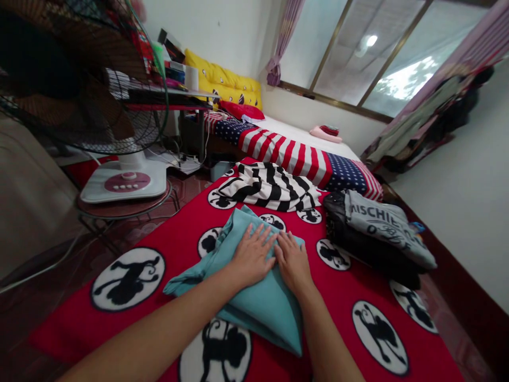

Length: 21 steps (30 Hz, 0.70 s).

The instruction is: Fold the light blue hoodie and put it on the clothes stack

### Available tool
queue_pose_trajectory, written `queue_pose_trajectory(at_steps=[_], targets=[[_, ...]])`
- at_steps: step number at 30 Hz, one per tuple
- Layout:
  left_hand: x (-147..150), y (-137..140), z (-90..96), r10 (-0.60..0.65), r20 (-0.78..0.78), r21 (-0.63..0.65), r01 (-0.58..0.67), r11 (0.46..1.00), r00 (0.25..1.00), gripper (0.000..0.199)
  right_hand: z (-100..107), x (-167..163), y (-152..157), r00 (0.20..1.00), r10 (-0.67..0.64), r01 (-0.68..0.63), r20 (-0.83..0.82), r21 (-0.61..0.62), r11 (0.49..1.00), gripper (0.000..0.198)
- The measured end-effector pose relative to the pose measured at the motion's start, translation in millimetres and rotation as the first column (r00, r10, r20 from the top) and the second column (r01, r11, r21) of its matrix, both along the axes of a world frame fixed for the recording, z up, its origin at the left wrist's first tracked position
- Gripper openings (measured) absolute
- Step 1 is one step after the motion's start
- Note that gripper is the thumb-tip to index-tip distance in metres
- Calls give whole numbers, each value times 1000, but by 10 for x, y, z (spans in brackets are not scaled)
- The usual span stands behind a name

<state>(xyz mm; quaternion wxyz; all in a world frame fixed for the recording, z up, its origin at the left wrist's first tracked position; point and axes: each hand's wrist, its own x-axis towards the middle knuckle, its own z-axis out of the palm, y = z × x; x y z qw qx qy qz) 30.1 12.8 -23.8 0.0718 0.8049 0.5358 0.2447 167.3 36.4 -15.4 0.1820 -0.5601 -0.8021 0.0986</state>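
Observation:
A folded teal garment (262, 302) lies on the red blanket (175, 233) with round monkey prints. My left hand (254, 253) rests flat on top of it, fingers stretched forward and spread. Beside it my right hand (293, 261) presses on the garment's right part, its fingers also extended. The two hands nearly meet at the fingertips. A loose corner of the teal cloth sticks out toward the left. Beyond the garment lies a crumpled black-and-white striped garment (274, 185).
To the right sits a pile of folded dark clothes with a grey printed shirt (382, 217) on top. An electric fan (127, 180) stands on a stool at the left. Behind are a bed with a stars-and-stripes cover (286, 151) and hanging clothes (425, 122).

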Motion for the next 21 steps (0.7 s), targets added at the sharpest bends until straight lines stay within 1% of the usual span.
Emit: queue_pose_trajectory(at_steps=[2, 4, 9, 12, 16, 19, 21], targets=[[-75, 83, -167, 5, -50, 6, -5, 1000, 999, 61, -90, 14, 43, 989, -17, 29, 148, -76, 997, 50], [-125, 111, -236, 16, -63, 17, -15, 1000, 998, 60, -144, 27, 62, 981, -32, 53, 193, -104, 993, 52], [-115, 85, -194, 32, -51, 32, -30, 999, 998, 57, -157, 36, 72, 982, -47, 70, 184, -121, 990, 52], [-156, 83, -177, 36, -67, 23, -34, 999, 997, 59, -153, 43, 64, 982, -50, 72, 179, -118, 990, 53], [-335, 81, -159, 37, -122, 13, -35, 999, 992, 64, -147, 46, 39, 982, -53, 73, 179, -105, 992, 54], [-510, 67, -143, 37, -166, 15, -35, 999, 985, 59, -124, 38, 20, 983, -54, 71, 176, -92, 993, 55], [-632, 51, -152, 60, -177, 12, -58, 998, 982, 57, -107, 37, -1, 983, -58, 75, 177, -89, 993, 55]])
